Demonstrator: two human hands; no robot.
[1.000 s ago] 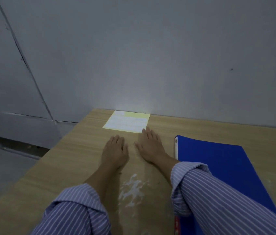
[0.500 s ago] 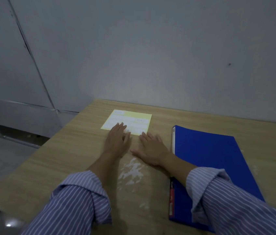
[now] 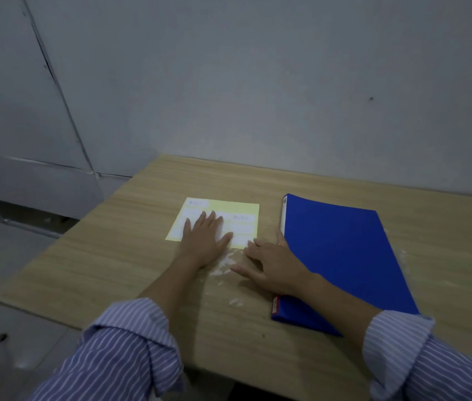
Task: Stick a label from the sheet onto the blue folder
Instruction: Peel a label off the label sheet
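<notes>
A yellow label sheet (image 3: 237, 211) with white labels lies flat on the wooden table (image 3: 113, 256), near the wall. My left hand (image 3: 204, 241) rests palm down on its near half, fingers spread. To the right lies the closed blue folder (image 3: 342, 256), spine toward the sheet. My right hand (image 3: 272, 263) lies flat on the table between sheet and folder, fingers apart, its outer edge touching the folder's spine. Neither hand holds anything.
A grey wall (image 3: 258, 96) stands right behind the table. The table's left edge drops to a grey floor (image 3: 12, 256). White scuff marks (image 3: 226, 264) show on the wood between my hands. Striped sleeves cover both forearms.
My left hand has slid forward onto the label sheet. My right hand has shifted right, up against the folder. The view has tilted down and pulled back.
</notes>
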